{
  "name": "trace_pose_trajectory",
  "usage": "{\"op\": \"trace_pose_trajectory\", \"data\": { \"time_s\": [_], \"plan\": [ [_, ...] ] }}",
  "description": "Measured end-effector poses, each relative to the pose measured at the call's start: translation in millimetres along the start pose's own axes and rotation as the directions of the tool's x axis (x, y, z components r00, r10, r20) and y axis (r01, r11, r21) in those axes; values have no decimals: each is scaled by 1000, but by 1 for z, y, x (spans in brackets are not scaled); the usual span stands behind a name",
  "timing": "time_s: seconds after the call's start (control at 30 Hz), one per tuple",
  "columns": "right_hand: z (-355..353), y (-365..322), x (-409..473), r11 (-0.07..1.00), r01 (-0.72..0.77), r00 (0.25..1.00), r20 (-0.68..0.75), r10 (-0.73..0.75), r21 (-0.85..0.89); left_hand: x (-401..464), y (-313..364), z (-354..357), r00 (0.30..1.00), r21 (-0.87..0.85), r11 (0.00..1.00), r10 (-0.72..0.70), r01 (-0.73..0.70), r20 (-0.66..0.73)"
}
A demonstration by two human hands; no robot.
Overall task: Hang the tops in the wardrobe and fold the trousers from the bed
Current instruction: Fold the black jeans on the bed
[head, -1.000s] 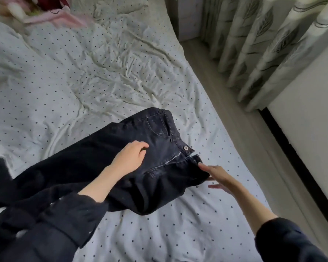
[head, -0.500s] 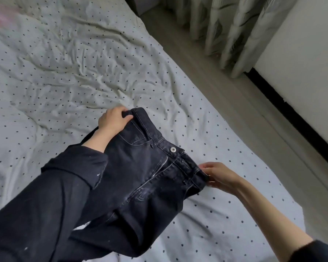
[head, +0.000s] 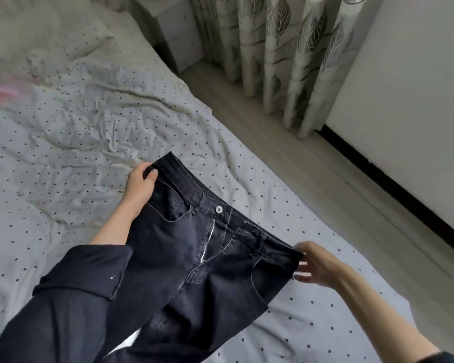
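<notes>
Both hands now gripping trousers (head: 194, 258) waistband, left hand (head: 139, 188), right hand (head: 316, 265)

Dark rolled-up sleeves (head: 71, 289), bare forearms

No writing, label, brand or number can be read anywhere in the view. The metal button (head: 219, 209) on the black trousers (head: 194, 258) is too small to show any lettering, and the dotted bed (head: 63, 153) sheet bears only a pattern
</notes>
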State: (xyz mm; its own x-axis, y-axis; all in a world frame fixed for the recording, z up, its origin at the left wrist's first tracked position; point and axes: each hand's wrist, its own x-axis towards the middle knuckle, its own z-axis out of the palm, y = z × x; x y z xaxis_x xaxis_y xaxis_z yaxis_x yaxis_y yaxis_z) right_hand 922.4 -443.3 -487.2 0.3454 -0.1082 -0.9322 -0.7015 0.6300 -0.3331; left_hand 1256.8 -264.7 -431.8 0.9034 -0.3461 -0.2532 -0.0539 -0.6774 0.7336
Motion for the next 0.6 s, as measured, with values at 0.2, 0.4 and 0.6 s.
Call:
{"op": "trace_pose_trajectory", "data": {
  "time_s": [0.2, 0.4, 0.6],
  "plan": [
    [-3, 25, 15, 989, -27, 958, 285, -17, 148, 2, 7, 17, 1000, -22, 1000, -9, 9, 10],
    [-3, 8, 29, 948, 200, 977, -117, -176, 248, 12, 49, 48, 999, -130, 991, 38, -34, 27],
    [-36, 11, 40, 895, 341, 880, -432, -197, 287, 15, 63, 89, 975, 51, 980, 186, -193, 122]
  ]
}}
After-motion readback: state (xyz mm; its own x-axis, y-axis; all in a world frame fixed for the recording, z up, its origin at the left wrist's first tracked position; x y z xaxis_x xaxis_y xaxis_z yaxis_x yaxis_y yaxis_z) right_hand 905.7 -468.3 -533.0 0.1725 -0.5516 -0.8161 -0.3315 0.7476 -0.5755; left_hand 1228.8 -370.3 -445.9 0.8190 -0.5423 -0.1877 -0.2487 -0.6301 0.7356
